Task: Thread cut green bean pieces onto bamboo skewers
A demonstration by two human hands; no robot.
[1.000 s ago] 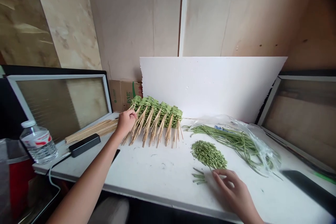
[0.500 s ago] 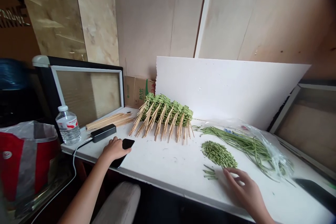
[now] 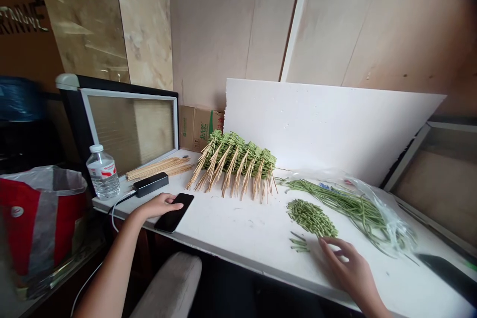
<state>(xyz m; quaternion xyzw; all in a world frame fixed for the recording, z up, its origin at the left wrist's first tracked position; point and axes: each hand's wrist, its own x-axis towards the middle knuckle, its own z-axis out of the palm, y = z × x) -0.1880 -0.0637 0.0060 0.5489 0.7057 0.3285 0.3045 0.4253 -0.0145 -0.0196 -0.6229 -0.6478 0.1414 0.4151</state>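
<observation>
My left hand (image 3: 161, 205) is at the front edge of the table, its thumb lying over the dark screen of a smartphone (image 3: 176, 214) and its fingers curled at the phone's far left side. The phone lies flat. On the right, my right hand (image 3: 348, 264) rests by the lower end of a pile of cut green bean pieces (image 3: 311, 216). Its thumb and forefinger tips come together there; whatever is between them is hidden. A few separate bean pieces (image 3: 299, 243) lie left of that hand. Long uncut green beans (image 3: 335, 198) spread behind the pile, partly under a clear plastic bag (image 3: 395, 223).
Stacked skewers of green beans (image 3: 242, 154) stand at the back, sticks pointing forward. Bare bamboo skewers (image 3: 160, 168), a black power bank-like box (image 3: 151, 185) with a white cable and a water bottle (image 3: 103, 174) are at left. A white board (image 3: 328, 129) leans behind.
My left hand has shifted left across the phone, uncovering more of its screen. My right hand stays by the bean pile. The view has turned slightly left.
</observation>
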